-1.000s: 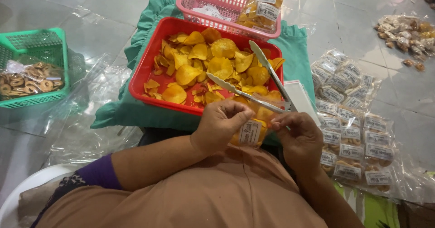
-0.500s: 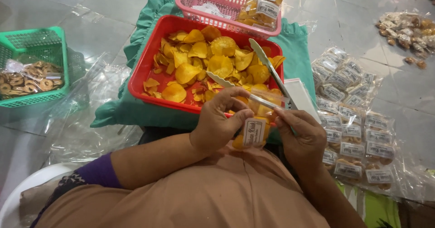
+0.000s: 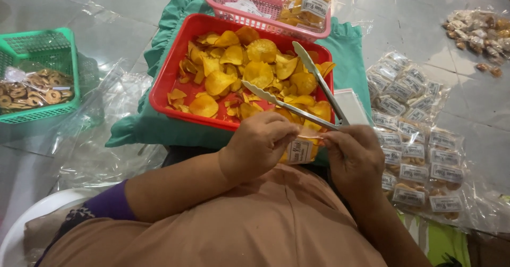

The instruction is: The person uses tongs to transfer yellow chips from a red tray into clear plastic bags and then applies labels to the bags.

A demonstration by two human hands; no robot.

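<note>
Your left hand (image 3: 260,145) and right hand (image 3: 353,158) sit at lower centre, both grips pinching a small labelled bag of chips (image 3: 302,149) between them. Just above it, metal tongs (image 3: 313,94) rest across the red tray (image 3: 164,89) of yellow chips. Pink basket (image 3: 255,20) top centre, green basket (image 3: 45,46) far left, packed bags (image 3: 414,150) right, on the floor.

A home snack-packing spot, worked on the pale tiled floor (image 3: 106,12): a red plastic tray of yellow chips (image 3: 175,86), pink (image 3: 265,25) and green (image 3: 64,49) plastic baskets, and rows of small labelled clear packets (image 3: 419,155) laid out on plastic sheeting.
</note>
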